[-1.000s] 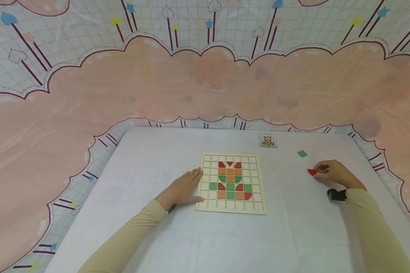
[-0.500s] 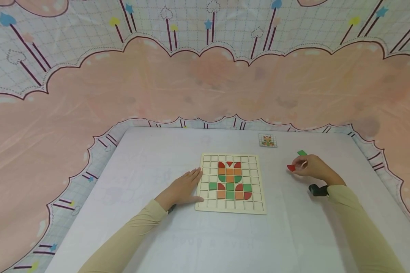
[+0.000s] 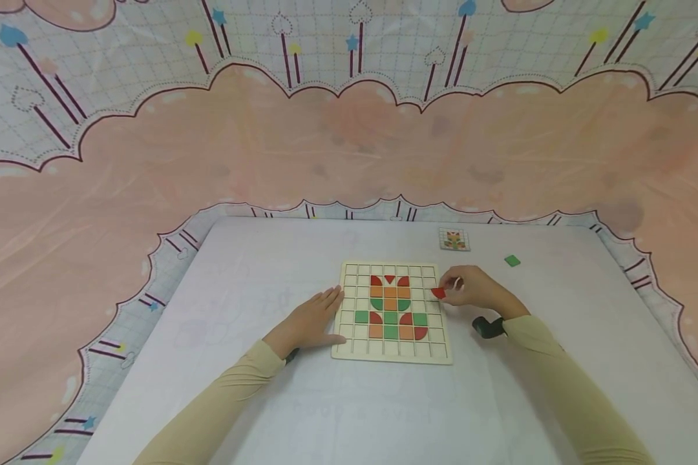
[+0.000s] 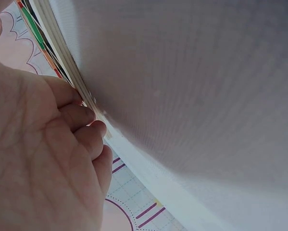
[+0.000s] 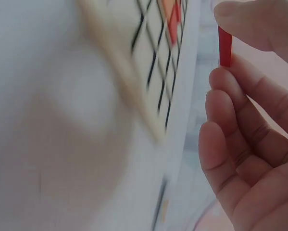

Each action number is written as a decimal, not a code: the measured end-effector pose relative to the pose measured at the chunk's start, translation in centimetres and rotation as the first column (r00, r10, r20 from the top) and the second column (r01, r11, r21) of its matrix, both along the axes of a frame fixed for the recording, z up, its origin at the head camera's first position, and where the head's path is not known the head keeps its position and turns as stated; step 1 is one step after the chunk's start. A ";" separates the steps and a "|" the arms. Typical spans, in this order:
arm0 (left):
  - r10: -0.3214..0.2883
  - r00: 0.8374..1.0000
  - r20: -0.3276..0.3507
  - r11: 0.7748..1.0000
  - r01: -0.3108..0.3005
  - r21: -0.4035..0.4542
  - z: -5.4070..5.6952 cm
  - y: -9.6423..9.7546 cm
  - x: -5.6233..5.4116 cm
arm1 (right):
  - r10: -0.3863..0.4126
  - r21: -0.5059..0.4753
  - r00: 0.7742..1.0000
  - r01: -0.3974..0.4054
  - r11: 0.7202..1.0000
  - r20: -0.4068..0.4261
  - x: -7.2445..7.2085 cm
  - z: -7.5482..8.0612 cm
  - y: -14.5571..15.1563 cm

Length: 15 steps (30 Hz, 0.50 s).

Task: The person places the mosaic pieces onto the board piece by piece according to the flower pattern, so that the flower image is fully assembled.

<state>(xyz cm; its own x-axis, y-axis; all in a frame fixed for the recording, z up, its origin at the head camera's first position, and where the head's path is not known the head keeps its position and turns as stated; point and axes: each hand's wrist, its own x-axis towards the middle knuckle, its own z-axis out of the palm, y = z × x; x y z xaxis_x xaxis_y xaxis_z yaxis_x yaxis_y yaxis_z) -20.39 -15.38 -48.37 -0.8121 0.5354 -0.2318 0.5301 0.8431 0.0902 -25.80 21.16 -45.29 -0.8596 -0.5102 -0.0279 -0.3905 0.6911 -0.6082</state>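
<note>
A pale wooden grid board (image 3: 349, 352) lies on the table, with red, orange and green pieces set in its squares in a flower-like pattern. My left hand (image 3: 308, 321) rests along the board's left edge, fingers extended and thumb at the lower left corner; in the left wrist view its fingertips (image 4: 98, 127) touch the board's side. My right hand (image 3: 471, 287) pinches a red quarter-round tile (image 3: 438, 293) between thumb and fingers, over the board's right edge. From the right wrist the red tile (image 5: 225, 45) shows edge-on.
A small pattern card (image 3: 454, 239) with a flower design on a grid lies behind the board. To its right is a loose green square tile (image 3: 512, 261). A cloth with printed scallops (image 3: 349, 142) hangs behind the white table (image 3: 256, 258).
My right hand has moved left with the red tile, from the table's right side to the board's right edge. My left hand stays at the board.
</note>
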 end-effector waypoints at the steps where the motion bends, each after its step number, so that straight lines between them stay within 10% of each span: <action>1: -0.001 1.000 0.001 1.000 0.001 0.003 0.0 0.0 0.0 | 0.010 -0.004 1.000 -0.010 1.000 0.004 0.2 0.0 -0.7; 15: -0.028 1.000 -0.008 0.999 0.028 0.046 0.1 -0.2 0.1 | 0.139 -0.078 0.986 -0.132 0.988 0.091 2.3 -1.3 -8.3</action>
<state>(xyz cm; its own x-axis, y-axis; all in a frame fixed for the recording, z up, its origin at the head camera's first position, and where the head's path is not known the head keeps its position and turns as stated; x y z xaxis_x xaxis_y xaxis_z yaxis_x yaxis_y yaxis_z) -20.25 -15.59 -48.23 -0.7981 0.5681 -0.2010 0.5544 0.8229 0.1245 -23.46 12.89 -46.61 -0.7775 -0.6254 -0.0658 -0.4153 0.5892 -0.6931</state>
